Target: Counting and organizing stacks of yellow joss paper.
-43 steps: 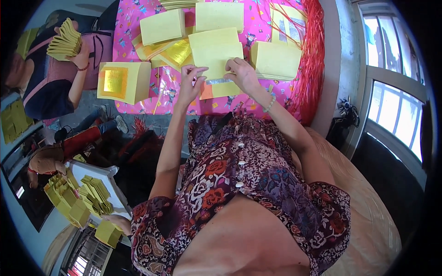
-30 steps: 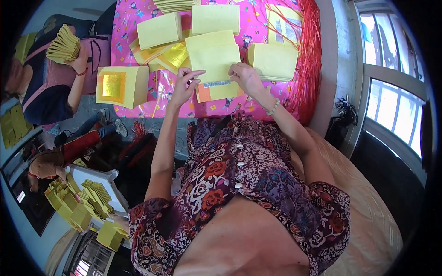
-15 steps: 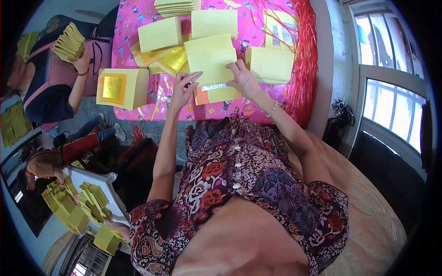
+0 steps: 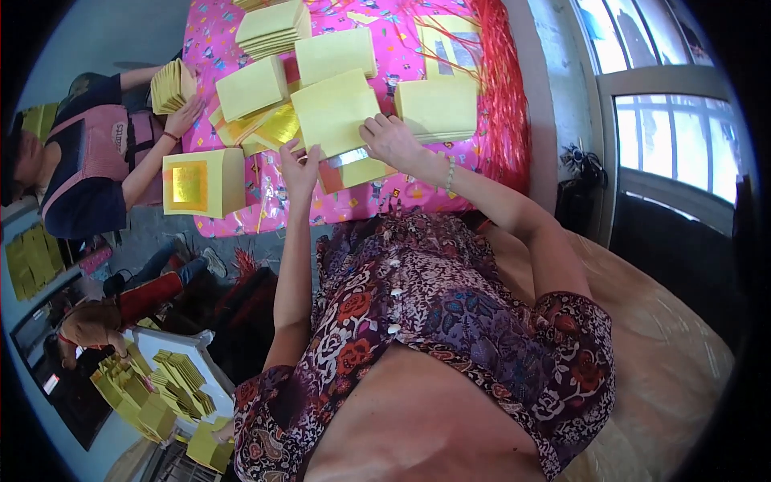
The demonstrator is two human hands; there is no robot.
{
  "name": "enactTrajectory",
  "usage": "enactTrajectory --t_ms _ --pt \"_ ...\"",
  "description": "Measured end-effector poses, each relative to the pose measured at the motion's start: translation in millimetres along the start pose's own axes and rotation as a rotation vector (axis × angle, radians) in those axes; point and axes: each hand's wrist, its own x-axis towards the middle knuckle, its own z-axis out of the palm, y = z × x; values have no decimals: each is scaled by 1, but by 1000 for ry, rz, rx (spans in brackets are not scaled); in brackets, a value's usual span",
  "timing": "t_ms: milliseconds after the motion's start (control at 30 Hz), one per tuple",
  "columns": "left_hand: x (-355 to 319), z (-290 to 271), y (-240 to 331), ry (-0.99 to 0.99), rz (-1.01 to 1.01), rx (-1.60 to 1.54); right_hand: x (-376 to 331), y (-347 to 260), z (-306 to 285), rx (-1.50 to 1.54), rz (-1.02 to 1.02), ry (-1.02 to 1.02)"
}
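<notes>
A yellow paper sheet (image 4: 336, 111) lies tilted at the near middle of the table. My left hand (image 4: 299, 170) holds its lower left corner, thumb at the edge and forefinger beside it. At the right edge, my right hand (image 4: 392, 143) has its fingers bent over the same sheet, partly hiding that edge. Beneath, a sheet with an orange and silver patch (image 4: 347, 159) shows partly. To the right of my right hand sits a thick yellow paper stack (image 4: 438, 108). Sheets with gold foil (image 4: 275, 124) lie to the left of my hands.
Several yellow stacks stand on the pink patterned tablecloth (image 4: 273, 189), one with a gold square (image 4: 191, 185) at the left corner. Red strands (image 4: 502, 120) hang along the right edge. At the left, a co-worker's hand (image 4: 185, 116) touches a folded yellow bundle (image 4: 172, 87).
My right hand's fingers have bent over the sheet's right edge; my left thumb is now at its corner. The co-worker has lowered the yellow bundle toward the table. The view has shifted.
</notes>
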Motion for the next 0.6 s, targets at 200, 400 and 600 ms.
enactTrajectory --t_ms 200,400,600 --pt "-20 27 47 16 -169 -338 -24 21 -24 250 243 37" --pt "-16 65 70 -191 98 -456 -55 68 -18 1184 855 260" --pt "-23 157 76 -433 95 -347 -122 123 -17 996 982 355"
